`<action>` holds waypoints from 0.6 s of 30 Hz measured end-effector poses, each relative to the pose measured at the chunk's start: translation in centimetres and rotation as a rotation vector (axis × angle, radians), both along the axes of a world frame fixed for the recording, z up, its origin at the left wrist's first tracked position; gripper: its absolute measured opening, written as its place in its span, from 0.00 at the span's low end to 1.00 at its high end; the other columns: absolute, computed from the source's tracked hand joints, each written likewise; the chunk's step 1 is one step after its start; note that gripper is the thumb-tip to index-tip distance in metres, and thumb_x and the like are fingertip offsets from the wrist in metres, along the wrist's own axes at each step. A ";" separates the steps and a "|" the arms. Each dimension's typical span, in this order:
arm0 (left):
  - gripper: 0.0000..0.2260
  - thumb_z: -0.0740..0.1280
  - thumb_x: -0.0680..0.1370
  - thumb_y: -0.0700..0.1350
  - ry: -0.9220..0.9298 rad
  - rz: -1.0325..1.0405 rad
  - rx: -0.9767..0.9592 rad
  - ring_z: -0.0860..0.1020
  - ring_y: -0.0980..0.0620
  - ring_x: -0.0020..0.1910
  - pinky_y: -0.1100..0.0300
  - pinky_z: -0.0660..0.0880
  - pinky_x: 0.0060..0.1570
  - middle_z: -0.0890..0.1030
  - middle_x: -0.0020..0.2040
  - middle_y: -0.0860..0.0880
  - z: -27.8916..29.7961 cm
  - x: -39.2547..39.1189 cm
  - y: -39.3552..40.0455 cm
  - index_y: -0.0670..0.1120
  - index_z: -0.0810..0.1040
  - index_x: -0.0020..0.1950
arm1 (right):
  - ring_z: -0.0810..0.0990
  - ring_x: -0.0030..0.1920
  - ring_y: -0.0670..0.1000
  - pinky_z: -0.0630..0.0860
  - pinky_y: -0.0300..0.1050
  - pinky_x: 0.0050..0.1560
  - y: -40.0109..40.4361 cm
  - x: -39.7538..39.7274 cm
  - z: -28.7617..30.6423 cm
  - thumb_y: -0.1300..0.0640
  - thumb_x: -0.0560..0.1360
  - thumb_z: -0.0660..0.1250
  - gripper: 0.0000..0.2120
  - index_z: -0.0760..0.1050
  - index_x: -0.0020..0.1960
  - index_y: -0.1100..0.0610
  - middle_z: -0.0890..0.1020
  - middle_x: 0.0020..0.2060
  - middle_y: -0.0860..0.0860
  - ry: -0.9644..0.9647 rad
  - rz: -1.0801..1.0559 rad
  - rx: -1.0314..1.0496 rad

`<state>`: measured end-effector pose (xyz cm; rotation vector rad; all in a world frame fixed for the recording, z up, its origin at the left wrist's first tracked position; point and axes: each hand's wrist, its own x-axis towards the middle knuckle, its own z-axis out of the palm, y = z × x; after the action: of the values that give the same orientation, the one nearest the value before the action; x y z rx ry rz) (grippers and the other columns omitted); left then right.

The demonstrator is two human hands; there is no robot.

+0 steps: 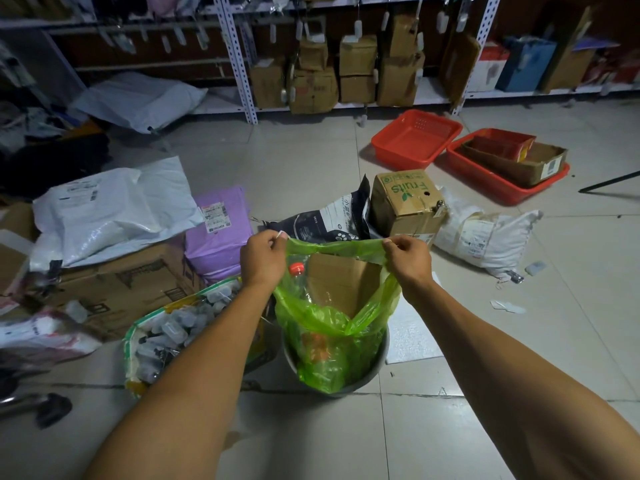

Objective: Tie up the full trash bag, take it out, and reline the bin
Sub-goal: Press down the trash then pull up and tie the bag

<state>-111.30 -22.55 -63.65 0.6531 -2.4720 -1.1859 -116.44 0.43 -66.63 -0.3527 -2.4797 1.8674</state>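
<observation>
Tiled floor (311,161) in pale grey carries the whole scene, with white metal shelving (239,64) stacked with cardboard cartons along the far wall. Two red plastic trays (415,140) lie on the floor to the right, the farther-right one holding a flattened carton. To the left sit a large brown carton (114,289) topped by a white mailer bag (114,213) and a purple mailer (221,230). A carton printed "Fruits" (405,202) stands just behind the work area, beside a dark printed sack (322,223) and a white woven sack (485,240). Centre frame, a grey round bin (375,367) stands on the floor, with a translucent green trash bag (332,344) seated inside it and drawn upward above the rim. Inside the bag, a piece of brown cardboard (343,278) and a clear bottle with an orange-red cap (296,269) are visible. The left hand (263,258) pinches the bag's top edge on one side; the right hand (408,258) pinches the opposite side, the edge stretched taut between them. An open bag of small grey items (180,327) rests just left of the bin.
</observation>
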 end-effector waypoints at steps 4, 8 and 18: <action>0.11 0.66 0.79 0.48 -0.025 0.001 0.043 0.71 0.53 0.30 0.62 0.65 0.31 0.76 0.31 0.50 0.2 0.5 0.1 0.45 0.80 0.39 | 0.78 0.35 0.49 0.75 0.42 0.39 0.6 1.1 0.4 0.57 0.76 0.69 0.04 0.80 0.48 0.58 0.80 0.36 0.51 -0.035 0.050 0.089; 0.10 0.67 0.78 0.48 0.014 0.011 0.097 0.71 0.56 0.30 0.61 0.65 0.33 0.77 0.31 0.51 -0.5 0.8 -0.2 0.45 0.81 0.39 | 0.82 0.49 0.55 0.79 0.52 0.54 1.8 2.1 -0.4 0.51 0.69 0.74 0.20 0.80 0.58 0.57 0.84 0.49 0.54 -0.140 0.080 0.259; 0.07 0.67 0.78 0.44 0.107 -0.074 0.314 0.74 0.58 0.36 0.65 0.68 0.36 0.80 0.38 0.49 -0.4 1.7 1.8 0.47 0.82 0.41 | 0.81 0.45 0.60 0.79 0.53 0.45 4.6 5.9 -0.6 0.52 0.70 0.69 0.09 0.80 0.43 0.58 0.84 0.39 0.57 -0.164 -0.021 0.385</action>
<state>-109.63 -20.77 -64.01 0.5636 -2.2593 -1.6137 -110.54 5.01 -67.19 -0.5300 -2.8477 1.3562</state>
